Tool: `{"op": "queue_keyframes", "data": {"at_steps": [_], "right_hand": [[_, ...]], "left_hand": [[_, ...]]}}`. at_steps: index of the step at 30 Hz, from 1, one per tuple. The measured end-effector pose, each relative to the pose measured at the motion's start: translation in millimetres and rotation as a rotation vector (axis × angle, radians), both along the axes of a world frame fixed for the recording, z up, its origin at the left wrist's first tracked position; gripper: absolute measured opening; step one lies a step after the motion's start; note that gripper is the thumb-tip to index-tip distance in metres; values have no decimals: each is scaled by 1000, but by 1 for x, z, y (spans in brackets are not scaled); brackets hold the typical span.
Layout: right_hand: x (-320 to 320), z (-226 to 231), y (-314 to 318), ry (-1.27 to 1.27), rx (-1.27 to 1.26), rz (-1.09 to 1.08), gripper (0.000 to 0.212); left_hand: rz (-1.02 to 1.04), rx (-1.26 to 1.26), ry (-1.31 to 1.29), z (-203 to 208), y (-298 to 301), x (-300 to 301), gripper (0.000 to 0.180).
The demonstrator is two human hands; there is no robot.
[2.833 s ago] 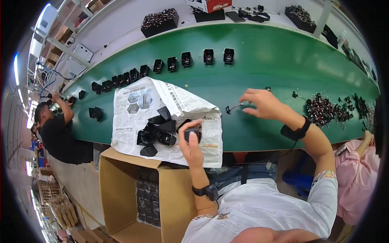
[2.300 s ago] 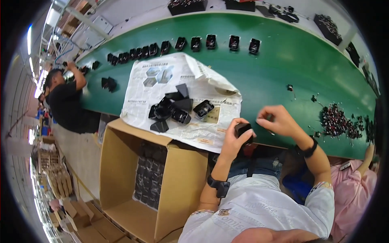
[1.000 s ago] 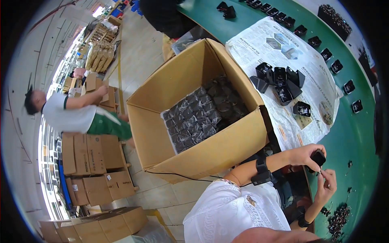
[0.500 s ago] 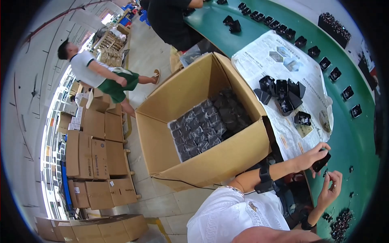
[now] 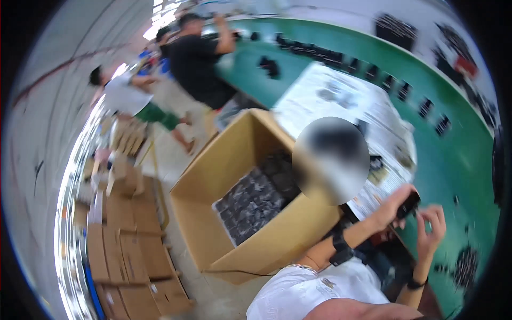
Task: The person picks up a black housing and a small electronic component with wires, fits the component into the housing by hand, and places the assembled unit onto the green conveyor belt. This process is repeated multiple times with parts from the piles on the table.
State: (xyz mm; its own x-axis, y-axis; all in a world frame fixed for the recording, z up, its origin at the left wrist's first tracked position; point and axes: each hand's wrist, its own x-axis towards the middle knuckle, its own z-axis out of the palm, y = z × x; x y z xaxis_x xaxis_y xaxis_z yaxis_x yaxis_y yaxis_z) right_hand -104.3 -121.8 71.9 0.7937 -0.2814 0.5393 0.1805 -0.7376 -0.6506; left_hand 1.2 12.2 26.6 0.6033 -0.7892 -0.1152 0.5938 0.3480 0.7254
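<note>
My left hand (image 5: 394,207) grips a black box-shaped housing (image 5: 409,204) above the edge of the green table (image 5: 458,165). Close beside it, my right hand (image 5: 433,221) has thumb and fingers pinched together at the housing's near side. Whatever sits between those fingertips is too small and blurred to name. A pile of small dark parts (image 5: 466,266) lies on the table near my right forearm, with a few loose ones around it.
An open cardboard carton (image 5: 288,234) with packed black pieces (image 5: 248,210) stands left of the table. Newspaper (image 5: 386,106) covers part of the tabletop, partly behind a blurred disc. Black housings (image 5: 404,89) line the far side. A person in black (image 5: 189,64) works there; another (image 5: 125,96) stands behind.
The view has swung, so the scene is shifted and smeared. My right hand's fingertips have come closer to the housing in my left hand. The person in white and green has moved farther off.
</note>
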Motion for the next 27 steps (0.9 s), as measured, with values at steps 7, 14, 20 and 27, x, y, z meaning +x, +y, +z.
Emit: {"op": "queue_keyframes", "data": {"at_steps": [7,14,20,27], "right_hand": [[25,28,21,-99,-17,49,24],[14,17,22,-160,-135,-32,25],[14,12,27,-188,-135,-52,25],[9,17,22,-90,-266,-77,23]], "left_hand": [[64,-54,15,25,17,17,42],[82,-52,-89,29,-1,2,39],[184,-79,-192,26,-2,-3,37],[301,131,-729,17,-3,-4,42]]}}
